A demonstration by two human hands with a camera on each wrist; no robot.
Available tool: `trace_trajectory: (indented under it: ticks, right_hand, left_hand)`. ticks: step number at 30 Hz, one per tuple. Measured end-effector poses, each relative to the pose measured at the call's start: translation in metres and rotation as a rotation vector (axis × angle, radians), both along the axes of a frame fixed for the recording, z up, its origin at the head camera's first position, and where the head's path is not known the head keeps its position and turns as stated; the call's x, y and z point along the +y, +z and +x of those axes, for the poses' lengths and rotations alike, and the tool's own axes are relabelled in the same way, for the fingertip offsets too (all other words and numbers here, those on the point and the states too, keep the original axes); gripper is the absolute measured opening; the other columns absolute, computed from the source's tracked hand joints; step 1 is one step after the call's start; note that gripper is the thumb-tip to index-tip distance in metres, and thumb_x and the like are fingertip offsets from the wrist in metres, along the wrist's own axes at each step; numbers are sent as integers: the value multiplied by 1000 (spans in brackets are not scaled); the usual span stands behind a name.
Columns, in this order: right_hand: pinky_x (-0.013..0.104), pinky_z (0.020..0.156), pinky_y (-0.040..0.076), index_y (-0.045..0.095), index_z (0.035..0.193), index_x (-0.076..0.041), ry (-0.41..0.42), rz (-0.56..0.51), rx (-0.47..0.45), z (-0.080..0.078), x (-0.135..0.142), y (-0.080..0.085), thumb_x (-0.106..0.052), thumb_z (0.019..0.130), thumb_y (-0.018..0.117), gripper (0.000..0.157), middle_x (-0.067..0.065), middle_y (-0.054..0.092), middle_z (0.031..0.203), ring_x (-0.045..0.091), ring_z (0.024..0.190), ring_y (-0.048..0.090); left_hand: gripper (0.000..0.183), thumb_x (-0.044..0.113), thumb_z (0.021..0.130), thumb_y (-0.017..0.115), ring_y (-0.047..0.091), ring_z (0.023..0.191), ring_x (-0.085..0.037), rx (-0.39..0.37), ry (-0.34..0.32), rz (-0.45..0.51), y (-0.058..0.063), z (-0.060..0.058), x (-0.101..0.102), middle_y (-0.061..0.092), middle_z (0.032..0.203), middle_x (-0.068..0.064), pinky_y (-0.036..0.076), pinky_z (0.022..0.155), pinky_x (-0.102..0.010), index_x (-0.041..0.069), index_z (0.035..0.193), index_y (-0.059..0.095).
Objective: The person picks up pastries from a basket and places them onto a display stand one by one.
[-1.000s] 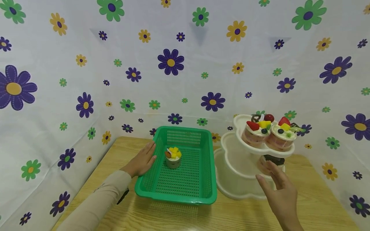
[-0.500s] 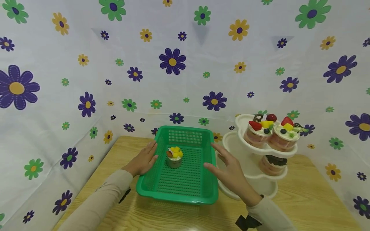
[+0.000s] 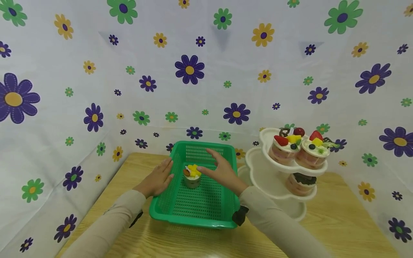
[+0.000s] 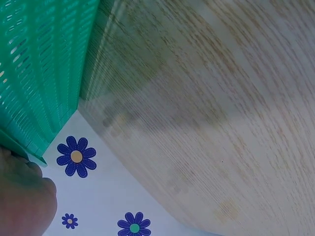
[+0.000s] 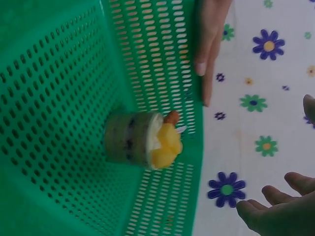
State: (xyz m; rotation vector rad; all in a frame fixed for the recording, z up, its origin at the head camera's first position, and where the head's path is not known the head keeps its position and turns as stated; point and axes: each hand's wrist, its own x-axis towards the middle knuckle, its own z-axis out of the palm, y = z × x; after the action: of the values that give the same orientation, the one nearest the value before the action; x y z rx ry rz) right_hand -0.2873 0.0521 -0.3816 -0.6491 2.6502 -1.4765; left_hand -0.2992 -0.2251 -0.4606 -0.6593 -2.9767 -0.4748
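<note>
A green plastic basket (image 3: 206,223) sits on the table with a small dessert cup (image 3: 192,181) inside, topped with yellow fruit cubes. My left hand (image 3: 157,179) rests on the basket's left rim with its fingers straight. Over the basket, my right hand (image 3: 222,172) reaches in from the right, thumb and fingers spread apart and holding nothing. Its thumb looks close to the dessert cup's topping in the head view. In the right wrist view the dessert cup (image 5: 129,138) shows apart from the right hand (image 5: 285,209).
To the right stands a white tiered stand (image 3: 267,179). Its top tier bears two fruit-topped dessert cups (image 3: 312,154); a dark-topped dessert cup (image 3: 300,184) sits on the tier below. A flower-print cloth (image 3: 206,89) hangs behind the wooden table (image 3: 348,222).
My right hand has moved left, from beside the dark-topped cup on the stand, past the basket's right rim and over the basket. The left hand has stayed on the left rim.
</note>
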Motion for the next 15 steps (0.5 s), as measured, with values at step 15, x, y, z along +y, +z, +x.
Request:
trace_trajectory:
  ticks: [15]
  right_hand:
    - [58, 108, 31, 22, 153, -9, -45, -45, -261, -40, -34, -59, -33, 82, 76, 92, 16, 23, 156, 39, 141, 26]
  left_hand:
    - [59, 31, 106, 29, 8, 145, -39, -16, -6, 3, 0, -1, 0, 9, 159, -19, 15, 115, -56, -4, 151, 14]
